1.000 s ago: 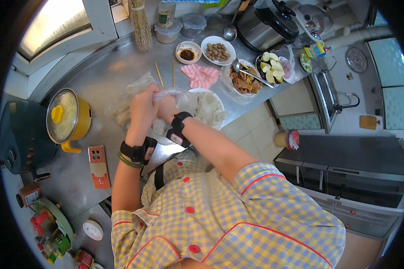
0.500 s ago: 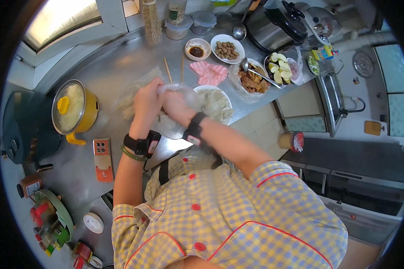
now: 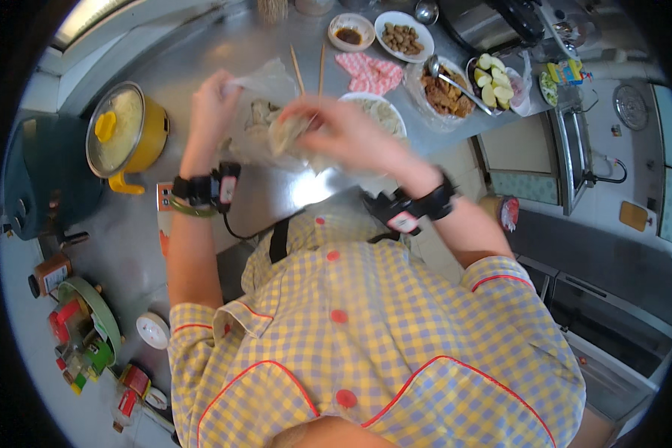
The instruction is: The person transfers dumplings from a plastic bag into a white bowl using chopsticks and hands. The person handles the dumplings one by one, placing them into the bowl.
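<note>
My left hand (image 3: 215, 97) pinches the upper edge of a clear plastic bag (image 3: 265, 81), drawing it up off the steel counter. Pale lumps (image 3: 260, 118), which look like dumplings, show within and beside the thin film. Smeared by motion, my right hand (image 3: 343, 133) reaches in from the right over the bag. Its fingers curl round a pale, soft-looking lump, too blurred to name surely. Just behind that hand, partly hidden by it, stands a white bowl (image 3: 405, 128) with similar pale pieces inside.
Chopsticks (image 3: 322, 69) lie beyond the bag, beside a pink checked cloth (image 3: 369, 72). Along the back are a sauce bowl (image 3: 351, 31), a plate of brown nuts (image 3: 403, 37), a bowl of browned food (image 3: 448, 97) and cut fruit (image 3: 493, 82). A yellow pot (image 3: 153, 127) stands left.
My hands, together at the bag before, have parted: the left rose leftward with the bag's edge, the right shifted right. The bag is spread wider. The view has shifted, with the counter items higher.
</note>
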`<act>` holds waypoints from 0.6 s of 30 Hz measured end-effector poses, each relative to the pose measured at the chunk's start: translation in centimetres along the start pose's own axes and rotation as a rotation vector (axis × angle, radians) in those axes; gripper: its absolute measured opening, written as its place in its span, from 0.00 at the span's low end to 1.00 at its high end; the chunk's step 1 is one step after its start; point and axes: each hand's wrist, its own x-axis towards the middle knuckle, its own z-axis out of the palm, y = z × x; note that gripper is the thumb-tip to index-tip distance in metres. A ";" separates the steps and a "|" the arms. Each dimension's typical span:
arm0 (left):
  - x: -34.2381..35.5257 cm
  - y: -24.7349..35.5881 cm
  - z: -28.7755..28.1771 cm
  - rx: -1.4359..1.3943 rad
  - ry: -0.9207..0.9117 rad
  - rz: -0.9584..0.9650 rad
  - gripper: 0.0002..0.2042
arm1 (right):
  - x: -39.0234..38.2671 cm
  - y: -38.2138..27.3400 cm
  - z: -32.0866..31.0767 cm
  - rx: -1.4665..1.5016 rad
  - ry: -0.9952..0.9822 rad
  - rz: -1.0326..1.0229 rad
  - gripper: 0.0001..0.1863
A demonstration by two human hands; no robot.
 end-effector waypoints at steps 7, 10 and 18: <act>-0.3 -1.4 -1.2 0.007 -0.040 -0.095 0.09 | -4.7 4.5 -7.0 -0.047 0.179 0.364 0.17; -0.4 -1.1 -0.6 0.023 -0.027 -0.057 0.09 | -5.7 8.8 -4.6 -0.373 0.140 0.346 0.17; -0.7 -0.5 -0.8 0.055 -0.027 -0.060 0.08 | -5.7 9.6 -2.3 -0.676 0.097 0.282 0.21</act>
